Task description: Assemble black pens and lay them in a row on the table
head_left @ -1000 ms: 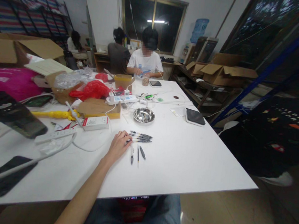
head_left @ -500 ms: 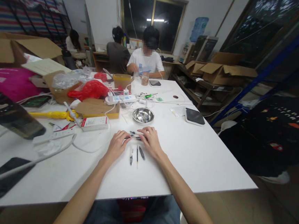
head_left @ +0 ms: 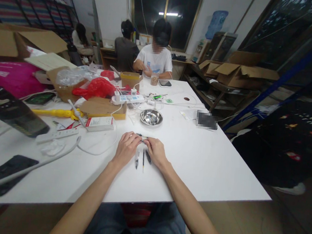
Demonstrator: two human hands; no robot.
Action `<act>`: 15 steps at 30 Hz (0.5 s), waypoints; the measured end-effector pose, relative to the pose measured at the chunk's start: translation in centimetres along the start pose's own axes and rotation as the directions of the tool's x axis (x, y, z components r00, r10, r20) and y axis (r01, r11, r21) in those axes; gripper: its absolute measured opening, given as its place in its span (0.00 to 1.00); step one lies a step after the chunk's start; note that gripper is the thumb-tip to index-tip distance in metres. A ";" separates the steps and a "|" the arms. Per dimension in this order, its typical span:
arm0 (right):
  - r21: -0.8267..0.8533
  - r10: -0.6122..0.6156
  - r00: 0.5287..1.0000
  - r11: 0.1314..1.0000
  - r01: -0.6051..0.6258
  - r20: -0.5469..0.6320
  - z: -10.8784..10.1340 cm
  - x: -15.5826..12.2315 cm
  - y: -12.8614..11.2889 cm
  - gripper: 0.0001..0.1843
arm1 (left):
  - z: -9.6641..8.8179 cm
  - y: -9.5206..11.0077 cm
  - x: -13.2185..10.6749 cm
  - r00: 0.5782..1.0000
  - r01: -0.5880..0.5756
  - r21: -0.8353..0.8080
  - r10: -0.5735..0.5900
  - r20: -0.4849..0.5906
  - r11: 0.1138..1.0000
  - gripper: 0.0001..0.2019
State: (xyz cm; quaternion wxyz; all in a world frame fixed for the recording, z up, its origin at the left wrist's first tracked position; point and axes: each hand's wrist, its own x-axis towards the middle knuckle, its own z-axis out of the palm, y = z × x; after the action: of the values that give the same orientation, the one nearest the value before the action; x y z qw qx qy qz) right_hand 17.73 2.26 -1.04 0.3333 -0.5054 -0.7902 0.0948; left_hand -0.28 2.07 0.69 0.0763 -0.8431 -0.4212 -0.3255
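My left hand (head_left: 127,146) and my right hand (head_left: 155,151) are close together over the white table, fingers closed on a pen (head_left: 143,140) that lies sideways between the fingertips. Much of it is hidden by the fingers. Just behind it another slim dark pen piece (head_left: 141,135) shows. Nearer to me, three pieces lie side by side, pointing towards me: a clear pen part (head_left: 137,160), a thin dark pen refill (head_left: 143,159) with a yellowish end, and a dark pen barrel (head_left: 148,157) beside my right hand. Beyond my hands stands a steel bowl (head_left: 142,118) with small dark parts inside.
Power strips (head_left: 127,99), cables, a red plastic bag (head_left: 97,89), cardboard boxes and a dark bottle (head_left: 14,113) crowd the left side. A phone (head_left: 6,175) lies front left, a dark flat device (head_left: 207,120) right. Across the table sits a person (head_left: 156,60) in white.
My hands have come closer together and the fingers have closed on the pen between them. The view has tilted slightly, and the person opposite has shifted their hands.
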 end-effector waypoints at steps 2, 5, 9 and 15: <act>0.013 -0.024 1.000 1.000 0.024 -0.005 0.1 -0.2 -0.4 0.16 | -0.1 0.3 0.0 0.999 0.005 0.050 -0.007 0.037 0.999 0.08; 0.030 -0.044 0.998 0.999 0.045 -0.039 -0.1 -0.4 -0.6 0.14 | -0.1 0.6 -0.1 0.993 0.017 0.097 -0.028 0.116 0.995 0.09; 0.047 -0.097 0.993 0.994 0.100 -0.060 -0.4 -0.4 -0.7 0.09 | 0.1 0.6 -0.3 0.982 0.076 0.098 -0.091 0.164 0.992 0.12; 0.022 -0.087 0.996 0.996 0.086 0.032 -0.7 -0.3 -0.7 0.12 | 0.1 -0.3 -0.7 0.972 0.114 0.057 -0.123 0.198 0.992 0.13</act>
State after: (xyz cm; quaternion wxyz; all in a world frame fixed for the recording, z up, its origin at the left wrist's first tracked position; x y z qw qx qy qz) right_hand 17.76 1.58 -0.26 0.3292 -0.4655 -0.8158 0.0968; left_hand -0.73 1.87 0.11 0.0327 -0.8431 -0.4836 -0.2329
